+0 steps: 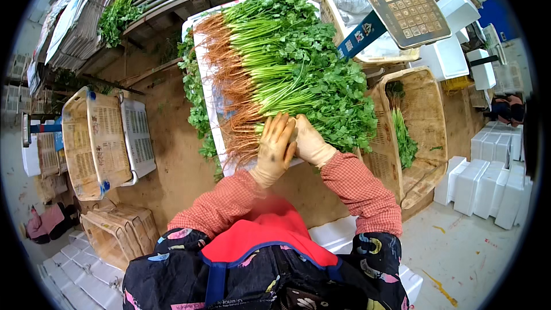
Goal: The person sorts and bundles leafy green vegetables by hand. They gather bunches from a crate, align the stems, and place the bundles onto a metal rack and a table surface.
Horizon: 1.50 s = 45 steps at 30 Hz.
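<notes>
A wide heap of coriander (297,69) lies before me, its reddish-brown roots (234,82) to the left and its leaves to the right. It rests on a white surface (209,95), whose left edge shows. Both my hands wear cream gloves at the heap's near edge. My left hand (273,148), stained at the fingers, lies over the stems near the roots with its fingers extended; what is under its palm is hidden. Right beside it, my right hand (312,140) is curled around stems at the near side, its fingertips out of sight.
A weighing scale's display (402,4) stands on a blue post at upper right. To the right, a plastic crate (424,172) holds some coriander. Crates (99,142) stand left, beyond more greens hanging below the heap. White foam boxes (482,185) line the right; stacked paper (77,30) is at upper left.
</notes>
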Available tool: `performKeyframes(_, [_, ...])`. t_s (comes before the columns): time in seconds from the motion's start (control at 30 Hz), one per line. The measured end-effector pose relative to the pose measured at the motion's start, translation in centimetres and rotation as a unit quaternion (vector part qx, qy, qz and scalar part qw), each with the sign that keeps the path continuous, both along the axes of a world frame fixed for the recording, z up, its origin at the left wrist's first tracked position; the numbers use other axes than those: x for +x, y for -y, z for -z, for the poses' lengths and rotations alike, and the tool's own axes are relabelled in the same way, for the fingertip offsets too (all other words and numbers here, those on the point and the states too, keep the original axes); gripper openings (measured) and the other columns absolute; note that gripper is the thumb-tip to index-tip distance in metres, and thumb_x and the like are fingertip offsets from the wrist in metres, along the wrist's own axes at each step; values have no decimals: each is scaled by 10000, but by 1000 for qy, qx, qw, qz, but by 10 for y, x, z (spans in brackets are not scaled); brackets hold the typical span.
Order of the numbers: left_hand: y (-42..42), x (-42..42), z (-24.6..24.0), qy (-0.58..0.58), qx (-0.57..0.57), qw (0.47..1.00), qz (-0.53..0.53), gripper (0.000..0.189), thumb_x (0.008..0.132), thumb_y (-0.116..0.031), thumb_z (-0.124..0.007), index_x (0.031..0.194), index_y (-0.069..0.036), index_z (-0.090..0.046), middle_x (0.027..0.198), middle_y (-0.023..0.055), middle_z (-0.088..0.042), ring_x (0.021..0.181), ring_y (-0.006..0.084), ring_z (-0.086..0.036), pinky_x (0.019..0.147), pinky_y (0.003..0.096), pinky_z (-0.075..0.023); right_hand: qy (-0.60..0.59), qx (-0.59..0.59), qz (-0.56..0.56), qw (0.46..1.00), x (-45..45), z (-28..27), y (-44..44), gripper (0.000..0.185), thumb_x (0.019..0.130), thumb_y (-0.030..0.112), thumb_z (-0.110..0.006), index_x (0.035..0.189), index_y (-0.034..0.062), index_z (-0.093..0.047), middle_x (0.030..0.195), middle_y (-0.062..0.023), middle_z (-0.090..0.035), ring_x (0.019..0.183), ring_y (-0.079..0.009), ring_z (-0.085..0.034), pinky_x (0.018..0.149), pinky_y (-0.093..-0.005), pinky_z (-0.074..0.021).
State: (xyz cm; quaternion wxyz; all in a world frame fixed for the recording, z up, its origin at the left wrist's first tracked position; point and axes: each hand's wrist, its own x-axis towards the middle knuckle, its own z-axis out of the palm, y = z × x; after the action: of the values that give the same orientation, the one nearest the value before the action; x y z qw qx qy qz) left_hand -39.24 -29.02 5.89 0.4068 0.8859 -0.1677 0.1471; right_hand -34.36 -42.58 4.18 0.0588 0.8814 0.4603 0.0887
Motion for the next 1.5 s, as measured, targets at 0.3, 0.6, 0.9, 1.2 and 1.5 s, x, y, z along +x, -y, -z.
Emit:
performKeyframes(0.3, [-1, 22, 39, 51, 6, 999, -17, 472, 918, -313, -394, 1186, 47, -541, 1189, 255, -541, 1138, 412, -500, 1002, 512, -341, -72, 17, 65, 995, -14, -2, 2, 242, 780, 173, -523, 939, 37, -644, 1020, -116, -583, 1030, -243, -519, 978, -416, -345])
performKeyframes(0.6, [11, 24, 25, 3, 160, 986, -47, 414, 837, -122, -554, 1228, 4, -505, 1256, 206, -489, 1178, 376, -450, 1013, 500, -325, -78, 418, 459, 780, -39, 31, 61, 640, 903, 467, -514, 1350, 25, -397, 1341, -182, -444, 1266, -347, -366, 1050, -481, -261])
performKeyframes(0.9, [8, 46, 20, -58, 229, 970, -64, 618, 808, -122, -581, 1356, 30, -339, 1398, 248, -328, 1322, 410, -275, 1095, 543, -169, -43, 374, 448, 811, 42, 28, 21, 543, 803, 226, -651, 1255, -11, -466, 1191, -199, -500, 1139, -359, -442, 934, -468, -367])
performKeyframes(1.2, [22, 42, 53, -15, 362, 932, -36, 629, 809, -283, -596, 1325, 19, -402, 1380, 235, -358, 1296, 396, -315, 1049, 546, -246, -73, 491, 409, 766, 34, 125, 43, 518, 866, 251, -561, 1270, -31, -403, 1250, -237, -447, 1102, -408, -444, 952, -448, -373])
performKeyframes(1.5, [12, 44, 53, -35, 301, 952, -36, 652, 795, -200, -613, 1351, 23, -355, 1402, 246, -312, 1314, 413, -276, 1070, 559, -206, -74, 456, 374, 804, 118, 7, 106, 415, 905, 257, -561, 1264, 56, -512, 1286, -147, -526, 1159, -300, -502, 1018, -425, -371])
